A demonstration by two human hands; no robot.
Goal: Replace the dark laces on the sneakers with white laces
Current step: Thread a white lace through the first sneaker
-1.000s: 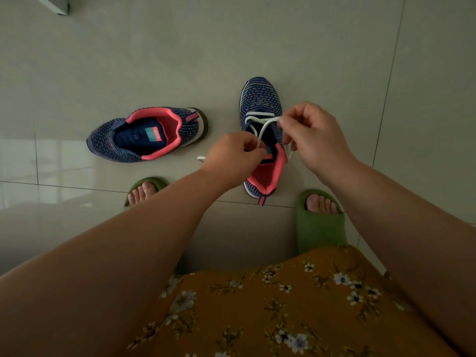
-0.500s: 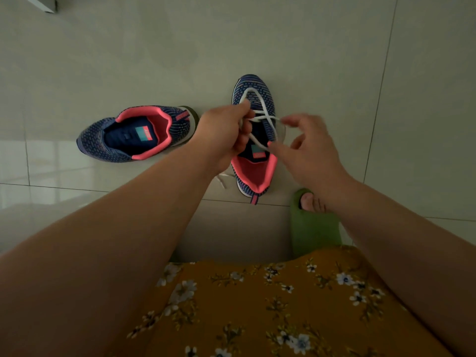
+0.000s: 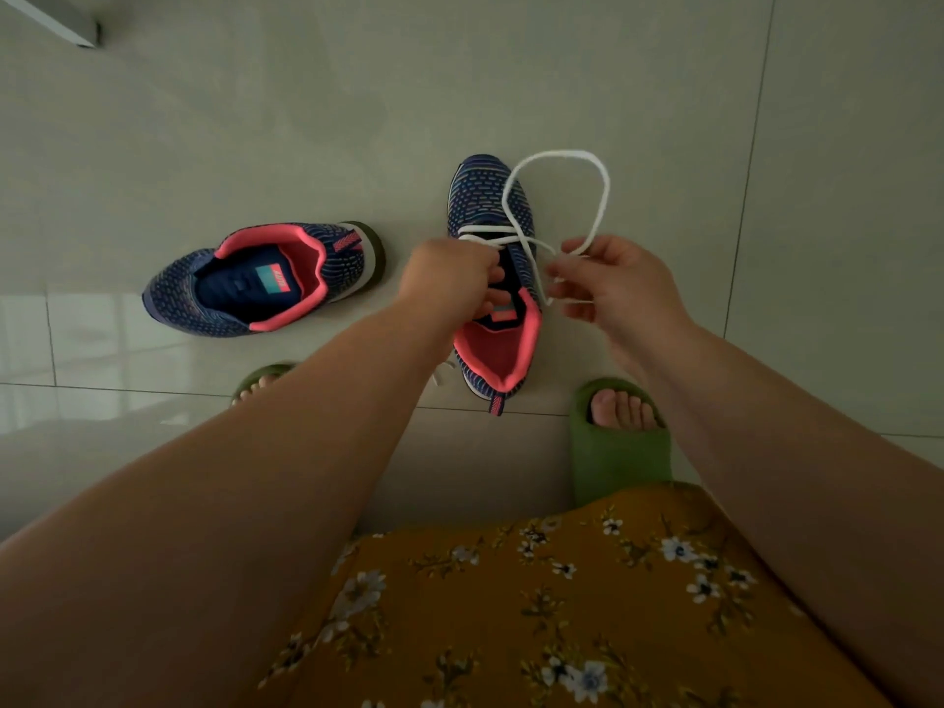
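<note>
A navy knit sneaker with a pink collar (image 3: 489, 201) stands on the floor, toe pointing away from me. A white lace (image 3: 605, 184) crosses its lower eyelets and swings out in a wide loop to the right of the toe. My right hand (image 3: 613, 288) pinches that lace beside the shoe. My left hand (image 3: 452, 278) is curled at the shoe's left side over the tongue, gripping the lace there. A second matching sneaker (image 3: 260, 278) lies to the left with no lace showing.
The floor (image 3: 255, 120) is pale glossy tile. My feet in green slides (image 3: 620, 442) stand just behind the shoes, the left one (image 3: 260, 380) half hidden by my arm. A white lace end (image 3: 442, 373) lies by the heel. My floral orange skirt fills the bottom.
My right hand has pulled the lace out to the right, and a large loop now swings past the toe. My left hand stays at the shoe's left side.
</note>
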